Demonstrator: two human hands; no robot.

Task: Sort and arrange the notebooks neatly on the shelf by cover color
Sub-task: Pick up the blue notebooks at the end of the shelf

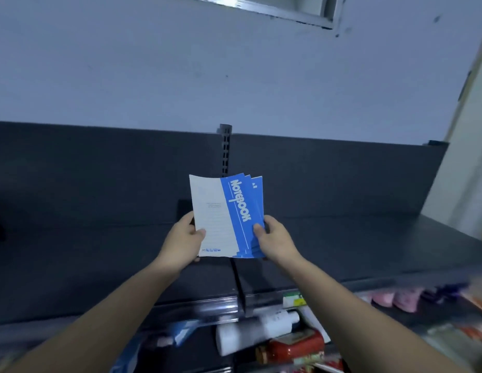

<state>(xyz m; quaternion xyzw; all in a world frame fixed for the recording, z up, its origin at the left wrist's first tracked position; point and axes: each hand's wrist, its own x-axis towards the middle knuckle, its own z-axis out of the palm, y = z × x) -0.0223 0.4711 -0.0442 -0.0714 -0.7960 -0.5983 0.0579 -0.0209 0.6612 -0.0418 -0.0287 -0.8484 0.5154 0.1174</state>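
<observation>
**Operator:** Where do my arms sit?

**Spotter:** Your forearms come up from the two lower corners of the frame and meet near the centre. Your left hand [184,238] is at the left edge of the notebooks [229,216]. Its thumb lies across the white part of the front cover, and the other fingers are hidden behind. Your right hand [274,239] takes the lower right corner, with the thumb pressed on the blue band.

**Operator:** And the grip?

**Spotter:** Each hand's grip is clamped on the notebooks, pinching them between thumb and fingers.

**Operator:** Where are the notebooks?

**Spotter:** You hold them upright in the middle of the frame. They are slightly fanned, so the blue corners of a few covers peek out at the upper right behind the front one. That front cover is white on the left and blue on the right, with "Notebook" running down it. They hang over the dark shelf [100,251], in front of its slotted upright [225,149].

**Operator:** What's beneath?

**Spotter:** Low in the frame, on the tier below, a white bottle [258,332] lies on its side next to a blurred red jar [293,345]. Pink packets [396,300] sit towards the lower right.
</observation>
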